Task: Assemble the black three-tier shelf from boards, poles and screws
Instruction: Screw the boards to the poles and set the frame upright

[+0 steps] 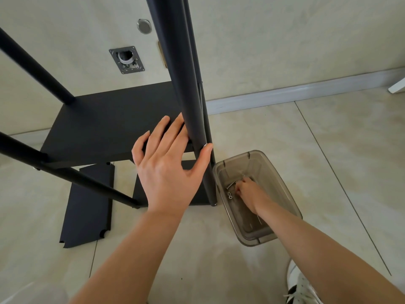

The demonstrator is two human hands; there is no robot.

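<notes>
Partly built black metal-and-board shelf frame (114,126) stands on the floor next to the wall, matte black rectangular shelf board (105,119) fixed at mid height between black round poles. Near-right thick black pole (188,84) runs up out of frame, its foot on the floor beside the bin. Two more poles at left: upper-left pole (37,69), lower-left pole (72,176). Left hand (168,170) against the near-right corner of the board, fingers (162,134) straight and spread flat on the board edge, thumb pressed on the pole beside a small silver screw head (205,145). Loose flat black board with notched corners (87,205) lies on the floor under the frame, near-left.

Translucent smoky-grey plastic rectangular bin (258,163) on the floor just right of the pole foot. Right hand (252,194) down inside the bin, fingers curled together on small hardware; what exactly is pinched, cannot tell. Two small silver washers (229,195) on the bin bottom just left of the hand.

Floor (328,150): glossy beige stone-look tiles, thin dark grout lines. Wall (285,40): same beige finish, white skirting (306,91) along the base. Square grey metal wall plate with pipe opening (127,60) and round silver cap (144,26) on the wall. White sneaker with black laces (300,286) at bottom right.
</notes>
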